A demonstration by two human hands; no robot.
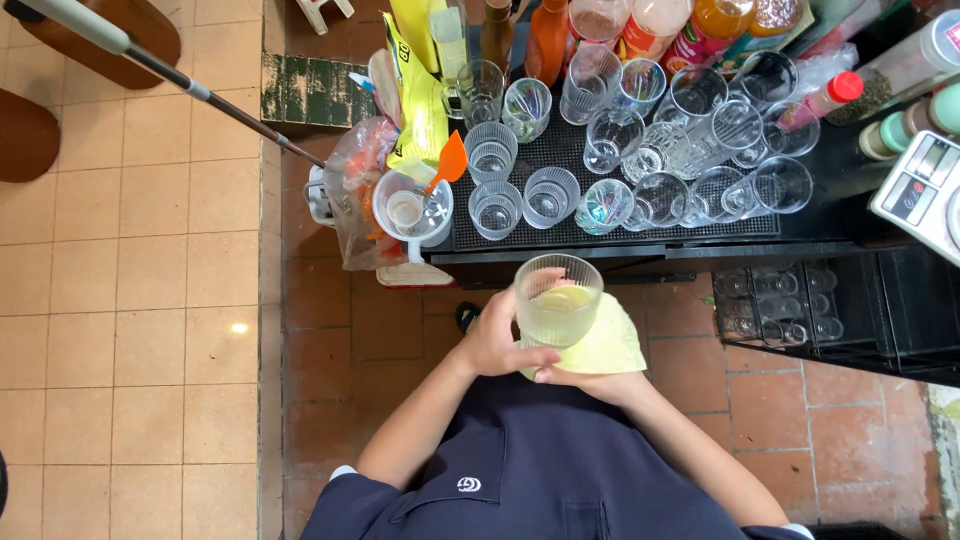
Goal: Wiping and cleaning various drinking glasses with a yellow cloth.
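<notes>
A ribbed clear glass [558, 299] is held upright in front of my chest. My left hand [497, 338] wraps its left side. My right hand [572, 374] is under it, mostly covered by a pale yellow cloth [610, 344] that presses against the glass's base and right side. The glass looks empty, with the cloth showing through it.
Several clear glasses [620, 165] stand on a black mat [560, 232] on the counter ahead. A white pitcher with an orange spatula [415, 207], bottles [600, 30], a plastic bag [355, 190] and a white scale [925, 190] surround them. A black crate [860, 310] sits at right; a mop handle [170, 75] crosses the tiled floor.
</notes>
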